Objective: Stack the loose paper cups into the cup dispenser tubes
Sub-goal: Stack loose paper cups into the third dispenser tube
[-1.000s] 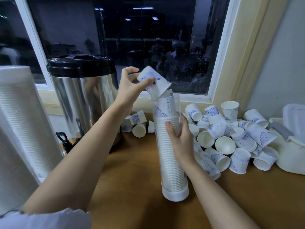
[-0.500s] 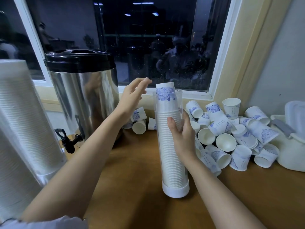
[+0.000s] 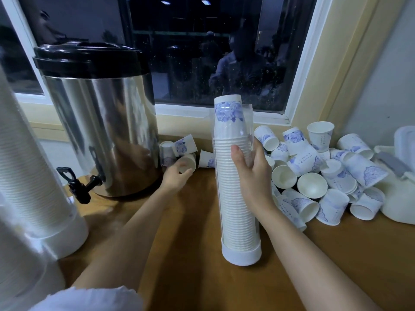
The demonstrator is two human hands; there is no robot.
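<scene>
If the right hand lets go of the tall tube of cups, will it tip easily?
Probably yes. The tube is tall and narrow on a small white base, so a sideways push could topple it. The right hand grips it mid-height. Being full of paper cups, it likely stays light.

Left hand (image 3: pixel 176 176) blurred at a loose cup (image 3: pixel 187 162) — grip perhaps incomplete; left-edge cup stacks (image 3: pixel 27 176) cropped.

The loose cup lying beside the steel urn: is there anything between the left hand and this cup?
Nothing visible. The left hand is already at the loose cup beside the urn, fingers open around its rim. The right hand holds the dispenser tube, away from that path.
</scene>
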